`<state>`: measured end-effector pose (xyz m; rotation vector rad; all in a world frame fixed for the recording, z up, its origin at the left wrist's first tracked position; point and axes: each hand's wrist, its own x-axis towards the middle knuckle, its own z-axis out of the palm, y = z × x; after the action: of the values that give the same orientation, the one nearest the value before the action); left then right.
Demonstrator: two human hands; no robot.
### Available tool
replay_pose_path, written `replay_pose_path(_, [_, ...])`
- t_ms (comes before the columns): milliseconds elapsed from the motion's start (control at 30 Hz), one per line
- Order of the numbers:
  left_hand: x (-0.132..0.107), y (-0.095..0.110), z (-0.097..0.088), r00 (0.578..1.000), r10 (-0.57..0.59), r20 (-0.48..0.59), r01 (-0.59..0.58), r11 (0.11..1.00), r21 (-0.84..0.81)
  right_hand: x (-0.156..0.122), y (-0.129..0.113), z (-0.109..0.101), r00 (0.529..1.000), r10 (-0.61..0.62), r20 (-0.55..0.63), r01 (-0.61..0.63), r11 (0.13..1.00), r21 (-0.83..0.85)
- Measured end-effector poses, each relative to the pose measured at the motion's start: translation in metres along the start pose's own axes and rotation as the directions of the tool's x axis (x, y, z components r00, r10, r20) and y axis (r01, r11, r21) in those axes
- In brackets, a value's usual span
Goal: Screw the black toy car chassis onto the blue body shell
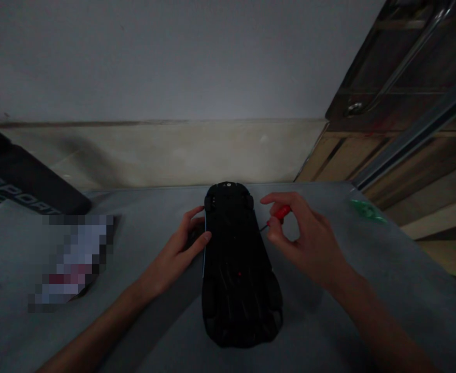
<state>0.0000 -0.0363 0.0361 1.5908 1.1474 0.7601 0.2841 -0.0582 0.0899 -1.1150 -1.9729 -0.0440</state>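
Observation:
A toy car (233,243) lies upside down on the grey surface, its black underside and wheels facing up. My left hand (185,241) grips the car's left side, the thumb on the edge of the underside and the fingers partly hidden behind it. To the right of the car, my right hand (303,233) pinches a small screwdriver with a red handle (281,212). The screwdriver's thin dark shaft points left and down toward the car's right edge. Whether its tip touches the car, I cannot tell.
A dark bottle marked SPORT (29,178) is at the left, near a pixelated object (76,259). Green plastic (367,210) lies by the right edge of the grey table (154,331). A wall (173,153) stands behind; wooden panels (352,155) are at the right.

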Motion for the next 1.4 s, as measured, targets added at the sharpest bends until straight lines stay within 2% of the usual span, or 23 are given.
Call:
replay_pose_path(167, [0.0,0.001,0.002,1.0,0.02,0.016,-0.019,0.999,-0.042,-0.001,0.001,-0.001,0.998,-0.052,-0.02,0.052,0.999,-0.008])
replay_pose_path(367, [0.002,-0.001,0.003,0.997,0.076,0.002,-0.075,0.994,-0.074,-0.002,0.007,-0.005,0.987,0.152,-0.046,-0.149,0.987,0.054])
replay_pose_path(500, [0.003,-0.002,0.003,0.996,0.088,0.003,-0.088,0.994,-0.061,0.004,0.004,-0.009,0.963,0.22,-0.154,-0.2,0.97,0.139])
replay_pose_path(567, [0.004,-0.001,0.004,0.997,0.076,0.001,-0.076,0.995,-0.058,0.009,-0.005,-0.007,0.96,0.23,-0.16,-0.201,0.963,0.178])
replay_pose_path(633, [0.005,-0.001,0.004,0.997,0.078,-0.004,-0.078,0.995,-0.057,0.015,-0.018,0.0,0.972,0.219,-0.089,-0.198,0.96,0.199])
replay_pose_path(767, [0.008,-0.002,0.005,0.993,0.116,-0.022,-0.117,0.991,-0.058,0.024,-0.038,0.018,0.977,0.16,0.143,-0.188,0.959,0.211])
replay_pose_path(900, [0.01,-0.004,0.005,0.992,0.126,-0.021,-0.127,0.99,-0.059,0.033,-0.046,0.031,0.962,0.096,0.257,-0.152,0.966,0.21])
replay_pose_path(1000, [0.011,-0.006,0.005,0.99,0.142,-0.018,-0.143,0.988,-0.065,0.041,-0.046,0.033,0.943,0.063,0.326,-0.126,0.976,0.176])
replay_pose_path(1233, [0.009,-0.01,0.005,0.983,0.181,-0.019,-0.181,0.981,-0.063,0.074,-0.06,0.024,0.835,0.022,0.55,-0.008,1.0,-0.028])
replay_pose_path(1400, [0.007,-0.011,0.006,0.982,0.182,-0.042,-0.183,0.982,-0.036,0.095,-0.085,0.027,0.782,0.072,0.619,0.086,0.971,-0.222])
